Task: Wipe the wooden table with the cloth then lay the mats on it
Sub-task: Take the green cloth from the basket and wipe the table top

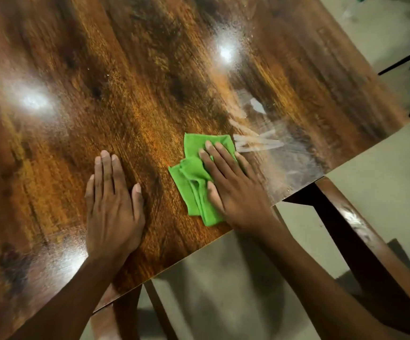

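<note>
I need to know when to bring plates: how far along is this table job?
Early. Wiping is in hand: the right hand presses the cloth flat on the table, beside wet streaks. The left hand rests flat. No mats in view, so laying them is left.

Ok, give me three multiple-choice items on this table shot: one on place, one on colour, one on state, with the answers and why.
1. Where does the cloth lie on the table?
A. by the near edge
B. at the far corner
C. on the floor

2. What colour is the cloth?
A. blue
B. green
C. white

3. How is the left hand?
A. gripping the cloth
B. flat on bare wood
C. lifted off the table

Answers: 1 A, it sits just inside the edge nearest the person, under the right hand. 2 B, it is bright green. 3 B, its fingers lie straight on the wood, apart from the cloth.
</note>
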The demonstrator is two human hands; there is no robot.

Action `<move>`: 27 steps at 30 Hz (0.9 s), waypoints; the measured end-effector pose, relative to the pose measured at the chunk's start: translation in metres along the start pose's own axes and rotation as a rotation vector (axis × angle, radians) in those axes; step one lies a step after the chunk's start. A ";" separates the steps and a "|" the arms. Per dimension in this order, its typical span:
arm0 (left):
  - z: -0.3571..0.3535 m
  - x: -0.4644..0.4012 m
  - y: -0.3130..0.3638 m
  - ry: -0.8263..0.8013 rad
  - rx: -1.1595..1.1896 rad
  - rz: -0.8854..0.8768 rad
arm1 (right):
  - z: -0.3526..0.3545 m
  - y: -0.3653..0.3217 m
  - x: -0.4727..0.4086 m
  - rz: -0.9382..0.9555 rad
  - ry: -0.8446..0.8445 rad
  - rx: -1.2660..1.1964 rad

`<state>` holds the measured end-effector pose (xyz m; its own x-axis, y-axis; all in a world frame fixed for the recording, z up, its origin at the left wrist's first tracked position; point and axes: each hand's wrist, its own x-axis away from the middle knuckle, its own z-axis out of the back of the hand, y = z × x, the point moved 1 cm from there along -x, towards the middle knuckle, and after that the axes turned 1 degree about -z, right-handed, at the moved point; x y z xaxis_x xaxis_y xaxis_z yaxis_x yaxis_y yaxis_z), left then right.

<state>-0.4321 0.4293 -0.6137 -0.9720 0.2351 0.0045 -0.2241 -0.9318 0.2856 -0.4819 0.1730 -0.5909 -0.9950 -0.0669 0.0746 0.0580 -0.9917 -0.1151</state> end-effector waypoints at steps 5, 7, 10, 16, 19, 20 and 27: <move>-0.001 0.000 0.000 0.000 -0.005 0.000 | 0.001 0.013 0.011 -0.006 -0.014 0.006; -0.002 0.000 0.001 0.001 -0.001 -0.003 | 0.003 0.015 -0.016 0.000 0.012 0.009; -0.001 0.001 0.002 0.009 0.000 -0.003 | 0.005 0.020 -0.082 -0.007 0.043 0.007; -0.001 0.001 0.001 0.010 0.011 -0.010 | 0.003 0.011 -0.117 -0.026 0.087 0.025; 0.000 0.001 0.002 0.016 0.012 -0.006 | -0.001 0.011 -0.065 0.003 0.076 0.008; 0.000 0.001 0.001 0.015 0.015 -0.008 | -0.002 0.014 -0.045 0.003 0.054 0.005; -0.002 0.001 0.001 0.014 0.019 -0.015 | 0.001 0.042 0.030 -0.044 -0.021 0.021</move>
<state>-0.4334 0.4285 -0.6149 -0.9695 0.2446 -0.0131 -0.2369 -0.9228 0.3037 -0.5089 0.1290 -0.5927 -0.9947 -0.0250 0.1000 0.0159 -0.9958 -0.0906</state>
